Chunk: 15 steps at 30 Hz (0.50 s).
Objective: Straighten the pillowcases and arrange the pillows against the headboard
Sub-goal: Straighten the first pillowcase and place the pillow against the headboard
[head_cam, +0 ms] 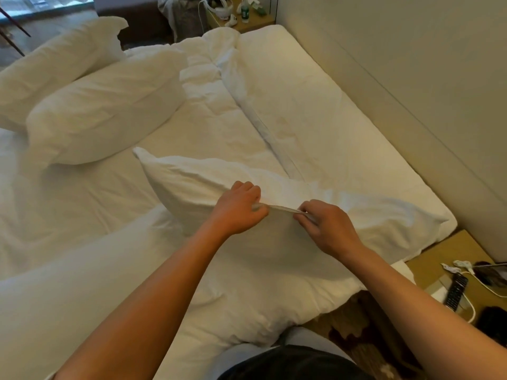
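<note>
- Dark clothing point(296, 363) at the bottom edge, cut off by the frame; both bare forearms reach forward from it over the bed point(343, 127).
- Left hand point(237, 208): fingers curled, pinching the raised fabric edge of the near pillow point(274, 270); fingertips tucked under, not visible.
- Right hand point(329, 229): thumb and fingers pinching the same edge just beside the left hand; a short taut strip of pillowcase point(282, 209) runs between the two hands.
- Near pillow lies at the near bed edge, right under both hands, partly hanging past the mattress; its lower left part is hidden by the left forearm.
- Second pillow point(107, 111) lies well apart at upper left on the duvet point(208, 78); third pillow point(55, 67) sits behind it, touching it, left end cut off.
- Duvet is rumpled, bunched toward the far end of the bed.
- Wall panel point(411, 78) runs along the right side of the bed; can't tell if that is the headboard.
- Near bench point(428, 259) at right: remote point(456, 292), white cable point(466, 270), dark items, partly cut off.
- Far bench point(247, 24): small clutter, too blurred to identify.
</note>
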### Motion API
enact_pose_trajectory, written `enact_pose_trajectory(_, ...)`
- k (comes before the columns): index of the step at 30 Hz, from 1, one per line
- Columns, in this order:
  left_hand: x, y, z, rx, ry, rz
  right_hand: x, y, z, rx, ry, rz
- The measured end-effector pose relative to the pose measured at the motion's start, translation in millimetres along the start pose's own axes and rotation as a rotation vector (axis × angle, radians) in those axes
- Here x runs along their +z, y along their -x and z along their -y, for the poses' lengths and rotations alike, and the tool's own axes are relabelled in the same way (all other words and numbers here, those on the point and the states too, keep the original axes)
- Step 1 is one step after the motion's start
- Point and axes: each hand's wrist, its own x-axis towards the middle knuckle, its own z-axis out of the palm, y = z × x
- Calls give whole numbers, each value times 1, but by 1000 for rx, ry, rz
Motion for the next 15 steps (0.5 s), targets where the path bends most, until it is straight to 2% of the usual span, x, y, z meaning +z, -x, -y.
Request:
enact_pose_trajectory(7,2,16,40,24,-104,59,7,28,7,69,51,5)
enact_pose_trajectory(11,0,25,47,54,-36,-45,9,31,6,104,125,-25)
enact_pose_trajectory(15,-18,25,46,85,-1,-160,2,31,-1,88,311,-160)
